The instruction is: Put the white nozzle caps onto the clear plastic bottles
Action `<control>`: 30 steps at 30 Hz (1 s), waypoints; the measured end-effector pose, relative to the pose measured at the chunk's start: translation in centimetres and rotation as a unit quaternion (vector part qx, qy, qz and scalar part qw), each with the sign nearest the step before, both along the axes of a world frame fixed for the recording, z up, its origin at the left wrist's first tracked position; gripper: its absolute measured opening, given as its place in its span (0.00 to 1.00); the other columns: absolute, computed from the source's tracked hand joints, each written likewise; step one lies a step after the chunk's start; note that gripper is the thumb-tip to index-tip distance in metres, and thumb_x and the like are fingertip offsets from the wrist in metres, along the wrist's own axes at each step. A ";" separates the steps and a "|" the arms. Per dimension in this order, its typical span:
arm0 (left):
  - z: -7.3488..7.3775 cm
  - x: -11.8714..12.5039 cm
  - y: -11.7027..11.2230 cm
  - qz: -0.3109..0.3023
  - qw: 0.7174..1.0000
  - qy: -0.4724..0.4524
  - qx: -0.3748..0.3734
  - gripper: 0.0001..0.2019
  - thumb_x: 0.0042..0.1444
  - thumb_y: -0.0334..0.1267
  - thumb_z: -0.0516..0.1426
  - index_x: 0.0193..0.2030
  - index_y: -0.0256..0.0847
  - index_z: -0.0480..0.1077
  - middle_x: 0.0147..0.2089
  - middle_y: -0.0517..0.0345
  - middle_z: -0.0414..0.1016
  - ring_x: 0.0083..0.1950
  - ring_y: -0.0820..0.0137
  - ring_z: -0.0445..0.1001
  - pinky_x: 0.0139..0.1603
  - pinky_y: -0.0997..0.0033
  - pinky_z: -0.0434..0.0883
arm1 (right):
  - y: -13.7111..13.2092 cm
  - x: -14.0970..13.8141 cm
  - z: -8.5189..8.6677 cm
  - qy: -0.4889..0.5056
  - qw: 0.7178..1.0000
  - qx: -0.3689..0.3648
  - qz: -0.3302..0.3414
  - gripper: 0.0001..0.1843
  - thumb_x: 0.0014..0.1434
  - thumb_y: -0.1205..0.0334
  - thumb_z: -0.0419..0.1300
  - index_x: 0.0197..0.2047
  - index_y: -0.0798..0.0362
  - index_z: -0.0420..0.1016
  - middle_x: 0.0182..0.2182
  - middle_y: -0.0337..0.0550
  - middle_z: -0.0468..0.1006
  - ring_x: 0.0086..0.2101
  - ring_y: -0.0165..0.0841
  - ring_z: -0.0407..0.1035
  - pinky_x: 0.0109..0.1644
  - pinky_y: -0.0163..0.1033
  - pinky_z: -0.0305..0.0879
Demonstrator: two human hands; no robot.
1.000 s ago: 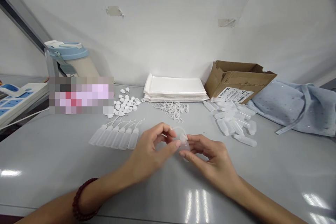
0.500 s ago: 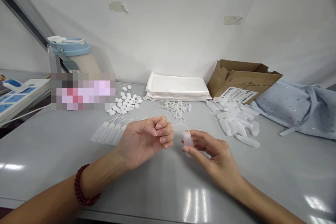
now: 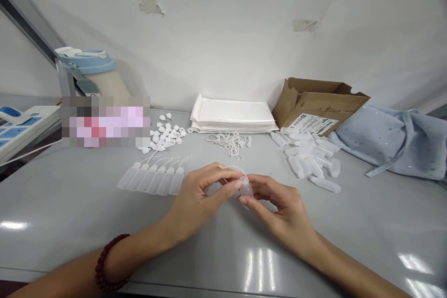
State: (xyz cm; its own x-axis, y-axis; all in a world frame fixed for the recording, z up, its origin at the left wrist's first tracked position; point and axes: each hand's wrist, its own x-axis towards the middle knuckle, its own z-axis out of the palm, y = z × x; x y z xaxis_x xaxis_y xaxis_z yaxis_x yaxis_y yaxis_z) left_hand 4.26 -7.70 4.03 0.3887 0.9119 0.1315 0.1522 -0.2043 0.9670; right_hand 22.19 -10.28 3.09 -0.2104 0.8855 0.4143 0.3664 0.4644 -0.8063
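My right hand (image 3: 279,205) pinches a small translucent plastic bottle (image 3: 246,189) upright just above the grey table (image 3: 70,214). My left hand (image 3: 202,195) meets it from the left, thumb and forefinger closed on the bottle's white cap, whose thin strap loops over the top. A row of several finished bottles with caps (image 3: 152,179) lies flat just left of my left hand. A heap of uncapped bottles (image 3: 312,160) lies to the right. White caps (image 3: 165,136) and a tangle of white straps (image 3: 228,142) lie further back.
A stack of white padded envelopes (image 3: 232,118) rests against the wall. An open cardboard box (image 3: 316,104) lies on its side at the back right, with a blue cloth (image 3: 394,142) beside it. A blue-lidded jug (image 3: 89,72) and a power strip (image 3: 21,125) stand at the left.
My left hand, curled up and apart from the bottle half a second ago, has come back to the cap at the bottle's top. My right hand kept the bottle in place.
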 end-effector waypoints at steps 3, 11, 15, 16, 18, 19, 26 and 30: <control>0.0 0.1 -0.1 0.008 1.000 0.004 0.001 0.07 0.60 0.38 0.57 0.39 0.44 0.77 0.39 0.58 0.78 0.42 0.69 0.74 0.44 0.70 0.69 | -0.1 -0.1 -0.1 0.000 1.000 0.001 -0.002 0.12 0.56 0.66 0.62 0.46 0.51 0.74 0.34 0.42 0.83 0.29 0.31 0.77 0.33 0.36 0.77; -1.1 0.1 -0.1 0.039 0.957 0.074 0.279 0.07 0.59 0.30 0.55 0.39 0.41 0.75 0.34 0.55 0.77 0.34 0.71 0.73 0.36 0.70 0.71 | -0.1 0.0 -0.3 0.079 0.989 -0.120 0.021 0.12 0.59 0.61 0.60 0.46 0.51 0.72 0.32 0.42 0.82 0.32 0.33 0.78 0.37 0.39 0.78; -1.6 0.0 -0.3 0.010 0.911 0.096 0.401 0.14 0.57 0.24 0.54 0.48 0.41 0.70 0.42 0.51 0.73 0.42 0.68 0.72 0.41 0.67 0.72 | 0.1 0.0 0.0 0.124 0.974 -0.187 0.034 0.11 0.60 0.60 0.59 0.46 0.52 0.72 0.34 0.43 0.82 0.34 0.33 0.78 0.40 0.39 0.77; -1.7 0.1 -0.4 0.006 0.909 0.098 0.404 0.16 0.57 0.23 0.54 0.50 0.40 0.69 0.43 0.50 0.72 0.43 0.67 0.72 0.43 0.67 0.72 | 0.1 0.0 0.1 0.134 0.970 -0.199 0.037 0.11 0.60 0.59 0.59 0.45 0.52 0.72 0.36 0.44 0.82 0.36 0.33 0.78 0.41 0.39 0.76; -1.6 0.2 -0.4 0.001 0.912 0.101 0.397 0.18 0.57 0.23 0.54 0.53 0.38 0.65 0.45 0.48 0.70 0.45 0.67 0.71 0.45 0.66 0.72 | 0.2 0.0 0.3 0.153 0.962 -0.221 0.048 0.11 0.59 0.58 0.60 0.45 0.53 0.72 0.37 0.45 0.82 0.38 0.34 0.77 0.43 0.40 0.75; -1.6 0.2 -0.5 0.001 0.915 0.101 0.390 0.18 0.57 0.24 0.54 0.54 0.38 0.64 0.46 0.47 0.70 0.46 0.66 0.70 0.45 0.66 0.72 | 0.2 0.0 0.4 0.160 0.958 -0.232 0.054 0.11 0.59 0.58 0.60 0.45 0.53 0.72 0.38 0.46 0.82 0.39 0.34 0.77 0.44 0.40 0.74; -1.6 0.4 -0.6 0.029 0.924 0.114 0.363 0.20 0.59 0.26 0.53 0.58 0.37 0.60 0.52 0.44 0.66 0.53 0.63 0.67 0.52 0.61 0.70 | 0.4 0.3 1.1 0.175 0.940 -0.278 0.091 0.13 0.61 0.56 0.59 0.46 0.53 0.72 0.39 0.47 0.81 0.40 0.34 0.76 0.46 0.41 0.71; -1.6 0.2 -0.3 -0.034 0.909 0.129 0.395 0.24 0.58 0.32 0.57 0.60 0.39 0.56 0.54 0.43 0.64 0.54 0.60 0.66 0.52 0.58 0.71 | 0.5 0.3 0.9 0.224 0.917 -0.306 0.126 0.12 0.61 0.58 0.59 0.46 0.54 0.72 0.40 0.48 0.80 0.41 0.35 0.76 0.47 0.43 0.71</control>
State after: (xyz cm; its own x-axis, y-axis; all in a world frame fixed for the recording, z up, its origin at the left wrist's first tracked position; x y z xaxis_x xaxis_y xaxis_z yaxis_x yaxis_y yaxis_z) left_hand 4.44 -8.02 2.39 0.5513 0.5452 0.6316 0.3139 -0.8369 0.4484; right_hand 22.54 -9.78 3.94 -0.3703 0.9277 -0.0480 -0.1226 -0.1000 -0.9874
